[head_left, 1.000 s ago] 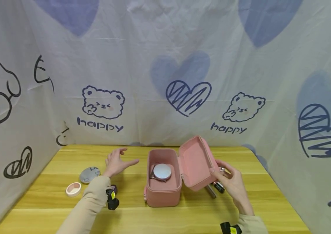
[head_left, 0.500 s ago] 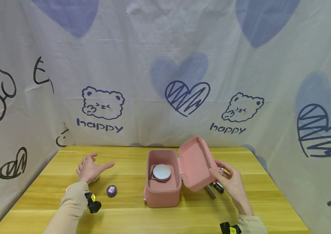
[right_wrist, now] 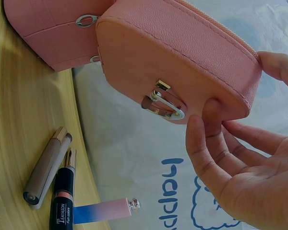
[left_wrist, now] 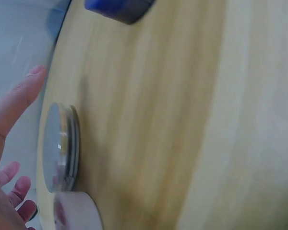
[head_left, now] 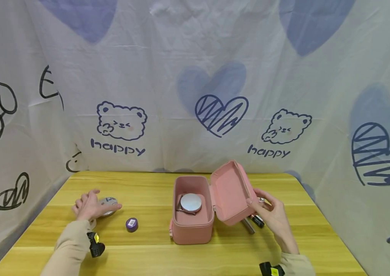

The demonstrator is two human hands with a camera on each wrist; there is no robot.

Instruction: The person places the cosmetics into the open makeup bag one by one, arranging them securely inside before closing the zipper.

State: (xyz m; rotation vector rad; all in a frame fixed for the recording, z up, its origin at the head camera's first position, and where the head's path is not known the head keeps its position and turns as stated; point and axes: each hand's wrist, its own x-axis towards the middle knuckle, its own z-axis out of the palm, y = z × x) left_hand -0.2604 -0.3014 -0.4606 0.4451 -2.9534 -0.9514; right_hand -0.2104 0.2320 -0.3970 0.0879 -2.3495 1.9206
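Observation:
My right hand (head_left: 274, 214) pinches the edge of the lid (head_left: 231, 191) of a pink cosmetic case (head_left: 192, 232), thumb at the zipped rim and fingers against the outer face. The lid is swung out to the right of the case. Inside the case lies a round silvery compact (head_left: 190, 202), partly over something dark. On the left, my left hand (head_left: 89, 209) is over the table with its thumb spread and nothing in its grasp. Beside it is a flat, round, mirror-topped compact (left_wrist: 60, 148). A whitish round container (left_wrist: 79, 211) is close to its fingers, mostly hidden in the head view.
A small purple jar (head_left: 131, 225) stands between the left hand and the case. Under the lid lie a brownish tube (right_wrist: 44, 167), a black lip gloss tube (right_wrist: 62, 199) and a pink-and-blue tube (right_wrist: 103, 211). Patterned cloth (head_left: 167, 96) walls in the wooden table.
My left hand has moved left and toward me, away from the case, passing the mirror-topped compact and uncovering the purple jar. The right hand and lid have stayed still.

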